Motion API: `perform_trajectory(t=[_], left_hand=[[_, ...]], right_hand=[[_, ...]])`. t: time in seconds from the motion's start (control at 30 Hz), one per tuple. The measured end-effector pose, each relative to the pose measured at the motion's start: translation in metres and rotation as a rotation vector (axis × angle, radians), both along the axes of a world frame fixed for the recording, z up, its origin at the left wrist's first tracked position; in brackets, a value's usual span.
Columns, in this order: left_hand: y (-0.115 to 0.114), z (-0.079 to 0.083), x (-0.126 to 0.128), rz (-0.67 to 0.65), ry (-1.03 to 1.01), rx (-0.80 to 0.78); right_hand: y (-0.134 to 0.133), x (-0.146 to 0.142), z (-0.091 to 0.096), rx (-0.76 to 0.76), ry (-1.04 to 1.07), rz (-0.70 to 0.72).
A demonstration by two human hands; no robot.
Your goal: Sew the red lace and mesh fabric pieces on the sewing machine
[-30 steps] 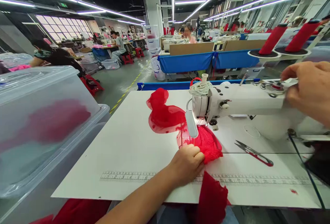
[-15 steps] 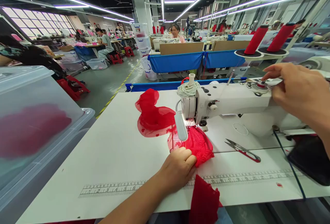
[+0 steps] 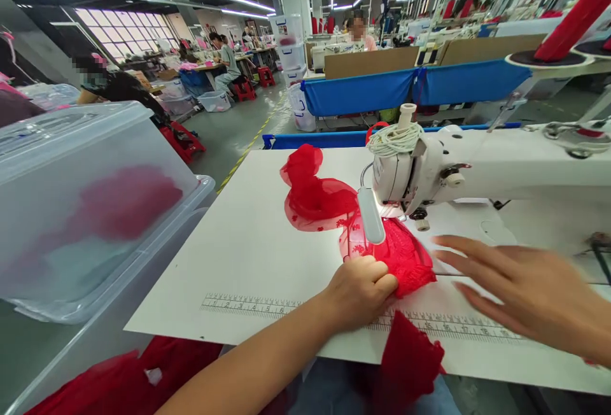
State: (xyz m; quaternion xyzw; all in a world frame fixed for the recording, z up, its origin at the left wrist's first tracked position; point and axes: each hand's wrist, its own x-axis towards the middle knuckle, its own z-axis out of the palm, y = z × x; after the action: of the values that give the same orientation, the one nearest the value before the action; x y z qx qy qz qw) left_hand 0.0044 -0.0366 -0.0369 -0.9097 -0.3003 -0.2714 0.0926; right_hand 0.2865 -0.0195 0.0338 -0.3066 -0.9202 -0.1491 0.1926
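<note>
My left hand (image 3: 365, 291) is closed on the near-left edge of a red lace fabric (image 3: 410, 265). The lace lies under the head of a white sewing machine (image 3: 496, 159), beside a white oblong attachment (image 3: 371, 214). Sheer red fabric (image 3: 319, 205) trails from it over the table to the left. My right hand (image 3: 520, 291) is open, fingers stretched towards the lace but apart from it, in front of the machine arm. A darker red fabric piece (image 3: 411, 361) hangs over the front table edge below my left hand.
A ruler scale (image 3: 248, 305) runs along the front of the white table (image 3: 224, 243). Lidded clear bins (image 3: 119, 211) stand at the left, with red fabric (image 3: 114, 383) below. A coil of pale cord (image 3: 394, 141) tops the machine head. Red thread cones (image 3: 575, 20) stand at the right.
My right hand has come down from the top of the machine arm towards the lace. The view has swung left. The thread snips seen before are out of sight. My left hand keeps its hold.
</note>
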Motion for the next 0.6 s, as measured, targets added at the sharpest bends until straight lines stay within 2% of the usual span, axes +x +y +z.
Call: perform_trajectory(t=[0.03,0.07,0.17,0.27,0.33,0.43,0.5,0.53,0.6], left_hand=[[0.000,0.000,0.000,0.003,-0.015,0.014],[0.000,0.001,0.000,0.004,-0.030,0.027],[-0.001,0.004,-0.001,0.003,-0.047,0.053],[-0.002,0.004,-0.003,0.018,-0.052,0.052],[-0.002,0.001,-0.004,0.063,-0.070,0.023],[-0.002,-0.004,-0.005,0.230,-0.064,-0.079],[0.000,-0.004,-0.005,0.319,-0.039,-0.149],[0.001,-0.002,-0.006,0.320,-0.029,-0.174],[0.005,0.005,-0.008,0.229,-0.024,-0.237]], right_hand=[[-0.002,-0.013,-0.011,-0.024,-0.066,0.076],[-0.002,-0.025,-0.020,-0.026,-0.074,0.087],[0.009,-0.056,-0.034,-0.034,-0.044,0.051],[0.020,-0.072,-0.042,-0.075,-0.047,0.010],[0.022,-0.077,-0.048,-0.093,0.042,-0.011],[0.018,-0.079,-0.056,-0.107,0.251,-0.014],[0.016,-0.077,-0.058,-0.124,0.305,-0.010],[0.015,-0.076,-0.058,-0.135,0.302,-0.006],[0.016,-0.073,-0.057,-0.179,0.279,0.000]])
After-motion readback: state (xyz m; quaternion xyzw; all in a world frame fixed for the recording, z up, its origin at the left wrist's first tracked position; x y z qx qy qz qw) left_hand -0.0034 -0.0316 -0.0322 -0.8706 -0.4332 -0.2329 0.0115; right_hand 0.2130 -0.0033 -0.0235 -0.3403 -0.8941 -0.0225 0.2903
